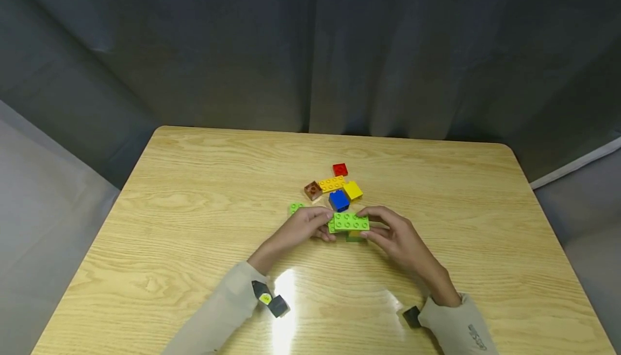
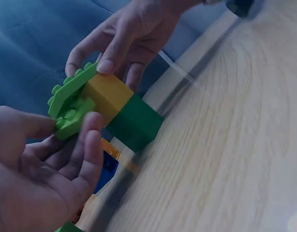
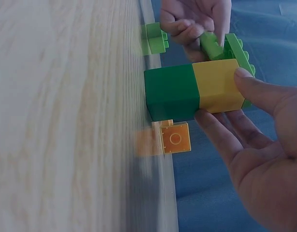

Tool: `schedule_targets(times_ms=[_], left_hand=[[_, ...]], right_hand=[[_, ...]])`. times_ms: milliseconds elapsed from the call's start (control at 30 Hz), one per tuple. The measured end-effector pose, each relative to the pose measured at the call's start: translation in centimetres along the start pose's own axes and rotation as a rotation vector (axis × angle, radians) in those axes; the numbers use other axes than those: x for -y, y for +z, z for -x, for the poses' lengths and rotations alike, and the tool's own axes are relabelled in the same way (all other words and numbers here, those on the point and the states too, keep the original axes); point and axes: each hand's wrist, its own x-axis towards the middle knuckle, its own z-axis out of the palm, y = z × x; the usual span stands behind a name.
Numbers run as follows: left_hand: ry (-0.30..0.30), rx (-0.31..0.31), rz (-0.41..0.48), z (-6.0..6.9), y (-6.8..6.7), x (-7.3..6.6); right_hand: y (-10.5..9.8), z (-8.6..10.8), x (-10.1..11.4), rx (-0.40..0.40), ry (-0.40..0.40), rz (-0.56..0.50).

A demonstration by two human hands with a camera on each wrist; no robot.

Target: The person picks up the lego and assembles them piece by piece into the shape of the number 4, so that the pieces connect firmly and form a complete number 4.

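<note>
A small tower stands at the table's middle: a dark green brick [image 2: 135, 123] below, a yellow-orange brick [image 2: 108, 94] on it, and a long light green brick [image 1: 351, 222] on top, studs up, jutting leftward past the yellow one. My right hand [image 1: 398, 236] grips the tower from the right, thumb and fingers at the yellow and top bricks. With thumb and fingers my left hand [image 1: 309, 223] pinches a second light green brick [image 2: 73, 123], tucked under the overhanging end. Whether it is joined to the tower, I cannot tell.
Beyond the hands lie a blue brick [image 1: 339, 200], a yellow brick [image 1: 352, 190], an orange-yellow studded brick [image 1: 332, 184], a brown brick [image 1: 312, 190] and a red brick [image 1: 340, 169]. Another light green brick [image 1: 296, 207] sits just behind the left hand on the wooden table [image 1: 194, 209].
</note>
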Motion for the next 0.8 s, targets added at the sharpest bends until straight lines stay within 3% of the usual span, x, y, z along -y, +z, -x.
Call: schedule_targets(times_ms=[267,567,800], left_hand=[[-0.037,-0.053,0.063,-0.19,0.08,0.01],[-0.025,-0.124,0.022,0.02,0.06,-0.08],[-0.018,-0.13,0.031,0.13,0.13,0.22]], right_hand=[[0.0,-0.01,0.06,0.009,0.016,-0.002],[0.06,-0.01,0.25,0.008,0.019,-0.003],[0.17,0.0,0.26,0.004,0.023,0.001]])
